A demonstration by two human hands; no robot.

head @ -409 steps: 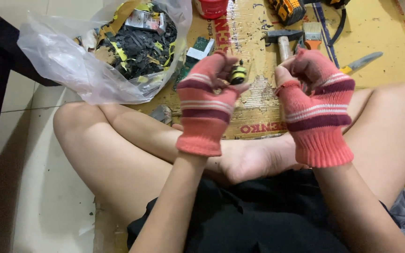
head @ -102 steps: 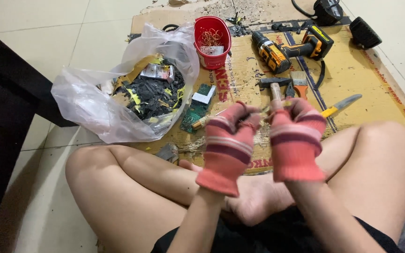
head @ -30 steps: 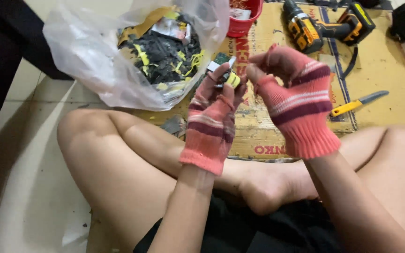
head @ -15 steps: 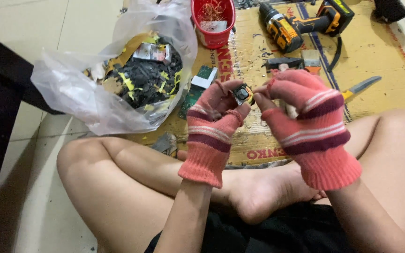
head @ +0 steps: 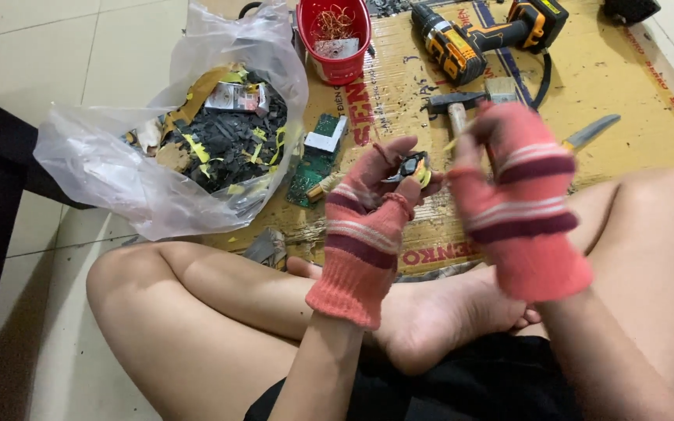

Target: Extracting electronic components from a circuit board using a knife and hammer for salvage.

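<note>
I sit cross-legged on the floor, both hands in red striped fingerless gloves. My left hand pinches a small black and yellow part between thumb and fingers, held above the cardboard sheet. My right hand is raised just to the right of it, blurred, its fingers curled near the part; whether it holds anything I cannot tell. A hammer lies on the cardboard just beyond both hands.
A clear plastic bag of black and yellow scraps sits at the left. A green circuit board lies beside it. Farther back stand a red bucket with copper wire and two cordless drills. A knife lies at the right.
The view has shifted slightly. My right hand has lifted a little away from the small part, and the left hand still holds it.
</note>
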